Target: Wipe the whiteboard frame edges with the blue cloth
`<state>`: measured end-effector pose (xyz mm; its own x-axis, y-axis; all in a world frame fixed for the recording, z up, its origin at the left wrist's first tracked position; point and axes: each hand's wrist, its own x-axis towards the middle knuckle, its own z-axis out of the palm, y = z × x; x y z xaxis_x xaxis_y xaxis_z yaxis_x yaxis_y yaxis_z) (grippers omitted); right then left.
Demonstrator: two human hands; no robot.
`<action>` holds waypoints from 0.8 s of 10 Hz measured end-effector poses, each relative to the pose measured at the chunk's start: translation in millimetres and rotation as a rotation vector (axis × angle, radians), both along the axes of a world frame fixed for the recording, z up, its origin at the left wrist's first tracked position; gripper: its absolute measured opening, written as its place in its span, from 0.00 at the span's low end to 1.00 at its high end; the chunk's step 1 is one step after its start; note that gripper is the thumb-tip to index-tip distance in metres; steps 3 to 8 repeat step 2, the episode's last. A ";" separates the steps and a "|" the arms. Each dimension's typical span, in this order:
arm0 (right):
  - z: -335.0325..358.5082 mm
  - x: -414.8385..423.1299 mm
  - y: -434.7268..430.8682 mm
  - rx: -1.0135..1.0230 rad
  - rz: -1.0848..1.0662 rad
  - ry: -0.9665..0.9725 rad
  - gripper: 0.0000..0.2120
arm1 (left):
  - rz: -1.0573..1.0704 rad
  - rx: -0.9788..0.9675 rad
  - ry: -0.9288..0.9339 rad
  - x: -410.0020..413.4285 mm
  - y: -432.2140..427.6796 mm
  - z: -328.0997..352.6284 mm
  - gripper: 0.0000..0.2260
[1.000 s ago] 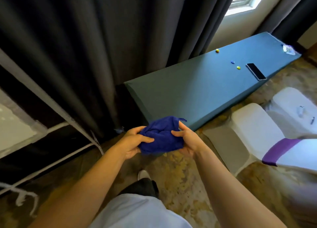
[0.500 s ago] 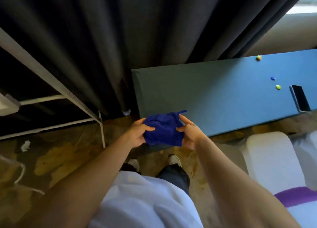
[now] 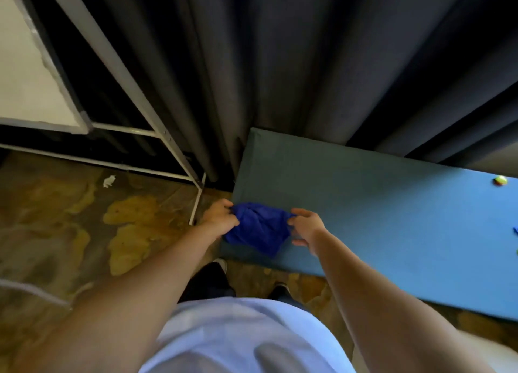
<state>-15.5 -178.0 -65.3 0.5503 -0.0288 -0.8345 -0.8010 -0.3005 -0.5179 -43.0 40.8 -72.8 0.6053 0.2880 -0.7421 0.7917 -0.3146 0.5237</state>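
Note:
A crumpled blue cloth (image 3: 259,226) hangs between my two hands over the near left corner of a blue-covered table (image 3: 364,204). My left hand (image 3: 221,218) pinches the cloth's left end. On the cloth's right end my right hand (image 3: 307,227) grips with thumb and fingers. The whiteboard (image 3: 25,72) stands at the upper left on a grey metal frame (image 3: 120,72), well away from both hands. Only its lower right corner shows.
Dark curtains (image 3: 280,64) hang behind the table and the whiteboard stand. A scrap of white paper (image 3: 109,181) lies on the patterned floor. A yellow magnet (image 3: 500,180) sits on the table at far right. My feet stand close to the table's edge.
The view has swung left and down, bringing the whiteboard frame closer. My hands have drawn apart, stretching the cloth out between them.

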 end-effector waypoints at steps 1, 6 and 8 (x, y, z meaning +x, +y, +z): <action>7.7 9.4 4.1 -0.162 0.279 -0.068 0.23 | -0.125 0.126 -0.003 -1.9 -10.0 18.1 0.25; 23.1 18.5 7.0 -0.285 0.474 -0.137 0.19 | -0.206 0.254 -0.039 5.3 -19.1 38.4 0.26; 23.1 18.5 7.0 -0.285 0.474 -0.137 0.19 | -0.206 0.254 -0.039 5.3 -19.1 38.4 0.26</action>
